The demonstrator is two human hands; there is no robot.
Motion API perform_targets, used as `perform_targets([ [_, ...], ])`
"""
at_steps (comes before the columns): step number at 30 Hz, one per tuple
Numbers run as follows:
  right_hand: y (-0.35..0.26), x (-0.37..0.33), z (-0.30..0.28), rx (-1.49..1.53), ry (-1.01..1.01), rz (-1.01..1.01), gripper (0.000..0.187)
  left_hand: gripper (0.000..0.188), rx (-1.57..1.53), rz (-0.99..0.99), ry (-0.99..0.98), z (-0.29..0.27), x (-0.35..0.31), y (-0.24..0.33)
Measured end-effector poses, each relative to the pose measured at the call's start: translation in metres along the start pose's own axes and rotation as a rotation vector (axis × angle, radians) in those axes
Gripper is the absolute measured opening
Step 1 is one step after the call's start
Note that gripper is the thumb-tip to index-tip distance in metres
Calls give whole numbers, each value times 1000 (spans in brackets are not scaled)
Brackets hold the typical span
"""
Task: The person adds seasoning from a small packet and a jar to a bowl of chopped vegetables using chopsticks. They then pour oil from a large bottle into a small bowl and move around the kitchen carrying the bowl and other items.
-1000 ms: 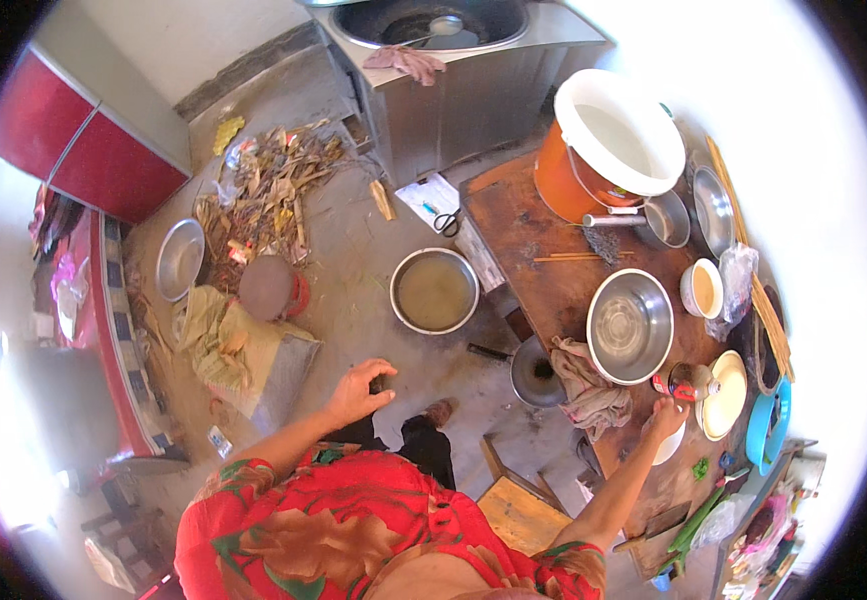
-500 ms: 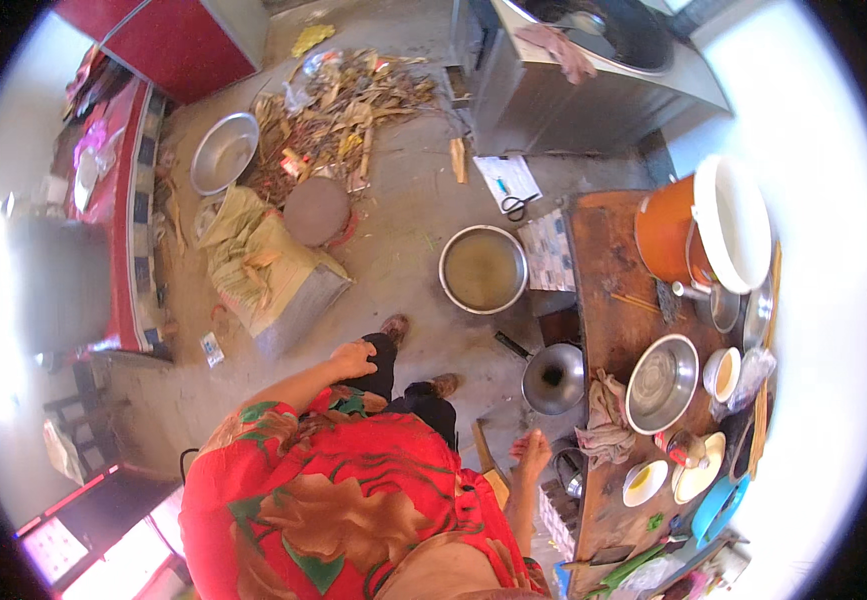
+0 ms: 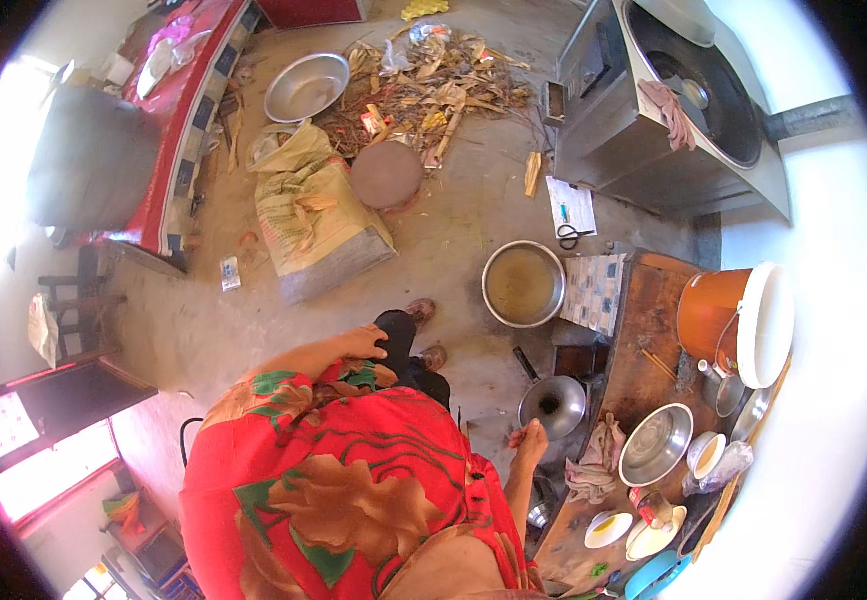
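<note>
My left hand rests on my dark-trousered knee, its fingers loosely laid over it and nothing visible in them. At the right, my right hand is raised with its fingers drawn together; whatever they hold, if anything, is too small to make out. Just beyond it a small wok with a black handle sits low beside the wooden table, dark at its centre. Next to that table's edge a crumpled cloth hangs. Farther ahead, a metal basin of cloudy water stands on the floor.
On the wooden table stand an orange bucket, a steel bowl, a white bowl and a jar. A sack, a round stool, dry stalks and a stove lie farther off.
The view has swung, so the stove, sack and table sit elsewhere in it. My right hand has come up closer to the small wok; my left hand stays on my knee.
</note>
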State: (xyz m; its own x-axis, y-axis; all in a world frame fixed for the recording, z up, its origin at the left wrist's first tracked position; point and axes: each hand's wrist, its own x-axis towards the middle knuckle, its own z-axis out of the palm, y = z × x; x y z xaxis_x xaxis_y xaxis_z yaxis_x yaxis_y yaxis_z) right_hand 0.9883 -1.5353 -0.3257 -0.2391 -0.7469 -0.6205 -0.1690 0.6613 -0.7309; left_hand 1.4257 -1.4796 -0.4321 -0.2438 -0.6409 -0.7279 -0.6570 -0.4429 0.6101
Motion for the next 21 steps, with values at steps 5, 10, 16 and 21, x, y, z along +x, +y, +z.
perform_targets([
  [5,-4,17,8,-46,-62,24,33,65,-115,-118,83,-4,-60,-17],
  [10,-3,8,19,-130,-114,61,31,69,-206,-246,192,8,-120,-49],
  [16,11,-2,55,-193,-189,20,17,69,-183,-443,215,31,-170,-120],
  [21,-19,-40,145,-218,-240,-14,48,66,-345,-464,340,54,-197,-175],
])
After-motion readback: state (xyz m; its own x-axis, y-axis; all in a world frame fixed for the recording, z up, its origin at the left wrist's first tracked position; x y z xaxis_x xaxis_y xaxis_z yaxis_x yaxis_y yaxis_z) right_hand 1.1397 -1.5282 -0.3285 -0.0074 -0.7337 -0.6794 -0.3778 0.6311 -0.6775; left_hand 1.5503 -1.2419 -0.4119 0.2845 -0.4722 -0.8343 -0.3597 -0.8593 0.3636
